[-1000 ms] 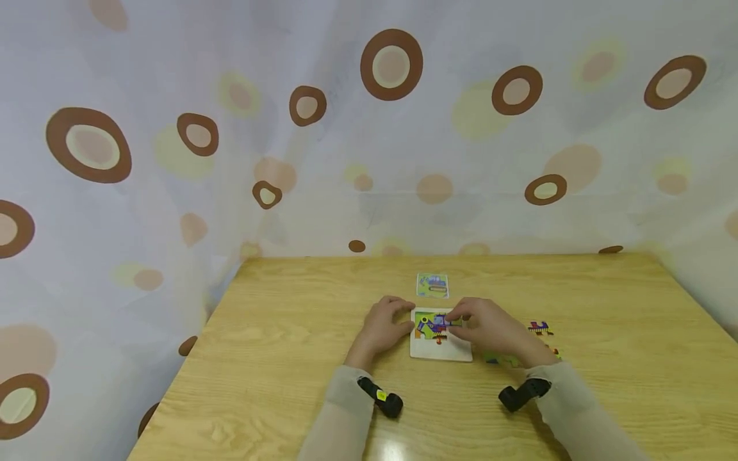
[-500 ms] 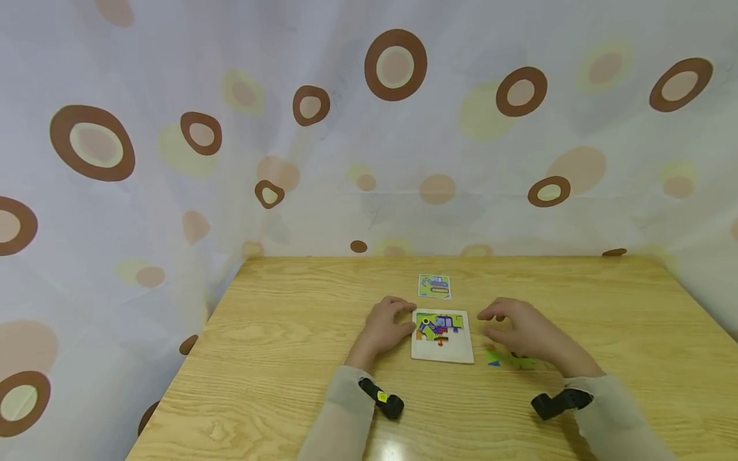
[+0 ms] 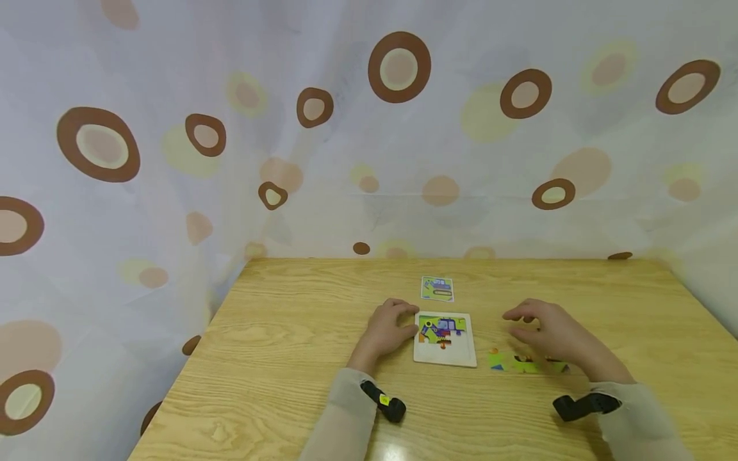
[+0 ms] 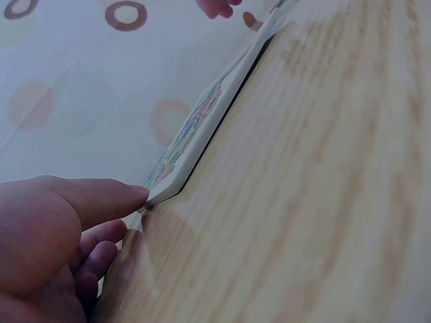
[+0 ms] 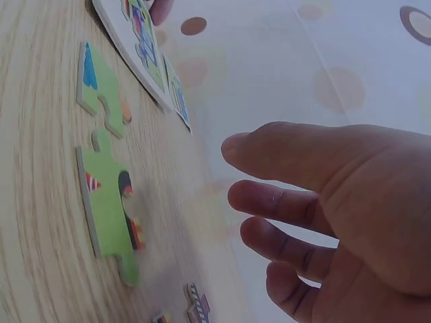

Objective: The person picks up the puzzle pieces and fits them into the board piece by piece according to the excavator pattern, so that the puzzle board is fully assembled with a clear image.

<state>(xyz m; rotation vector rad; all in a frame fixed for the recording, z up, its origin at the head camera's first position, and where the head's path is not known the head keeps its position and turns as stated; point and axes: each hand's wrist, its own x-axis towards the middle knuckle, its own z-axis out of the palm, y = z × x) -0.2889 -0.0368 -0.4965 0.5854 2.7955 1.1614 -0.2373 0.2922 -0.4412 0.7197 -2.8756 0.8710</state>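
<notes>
A white puzzle board (image 3: 441,356) lies flat on the table, its upper part filled with joined pieces that picture a blue digger. Thumb and fingertips of my left hand (image 3: 392,328) touch the board's left edge; in the left wrist view the thumb (image 4: 111,198) rests at its corner. To the right, my right hand (image 3: 550,330) hovers over loose puzzle pieces, fingers loosely bent and holding nothing. Below it in the right wrist view are a green corner piece (image 5: 97,84) with a blue patch and a longer green piece (image 5: 104,208).
Behind the board lies a small picture card (image 3: 437,289) of the digger. More small pieces (image 5: 197,303) show at the bottom of the right wrist view. A spotted cloth (image 3: 323,147) hangs along the table's far edge.
My right hand has let go of a blue piece, now in the picture's right part, and moved right over the loose pieces. The left hand has stayed at the board's edge.
</notes>
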